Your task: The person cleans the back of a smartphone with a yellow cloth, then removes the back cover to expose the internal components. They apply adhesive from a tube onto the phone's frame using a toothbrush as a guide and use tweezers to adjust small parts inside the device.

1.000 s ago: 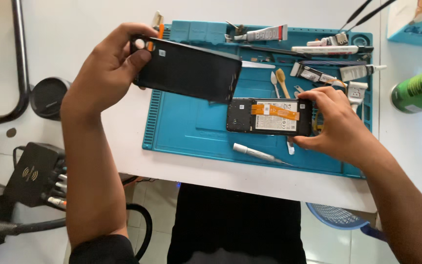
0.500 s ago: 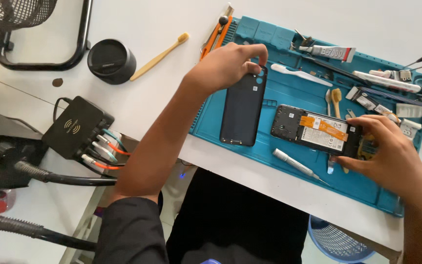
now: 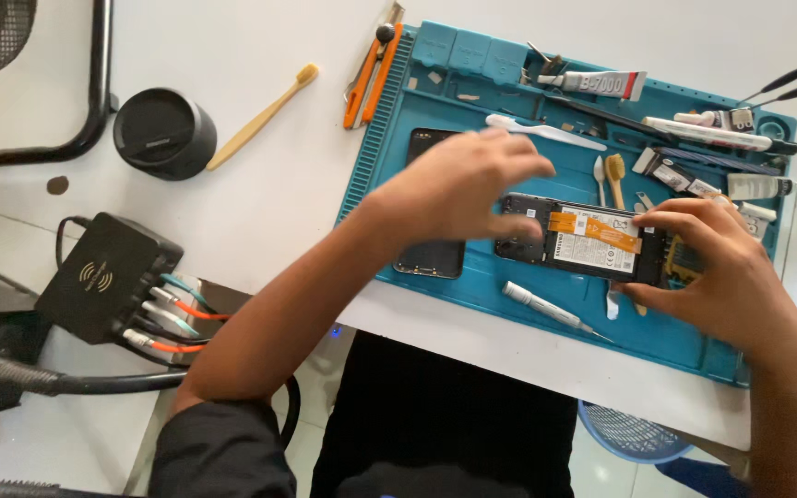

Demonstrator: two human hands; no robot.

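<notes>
Both hands at the opened phone (image 3: 583,242)
Right hand (image 3: 707,267) grips its right end; left hand (image 3: 458,189), open, nears its left end.

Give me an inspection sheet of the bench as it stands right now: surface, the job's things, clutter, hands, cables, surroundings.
Surface: white table with a blue work mat on it.
Job's things: opened phone with orange flex showing, on the mat; black back cover lying flat beside it.
Clutter: glue tube, white toothbrush, small screwdriver, wooden toothbrush, orange cutter.
Hands: left hand open, above the cover, reaching toward the phone; right hand gripping the phone's right end.
Cables: several plugged into the black charging hub.
Surroundings: round black speaker; mesh bin below.
</notes>
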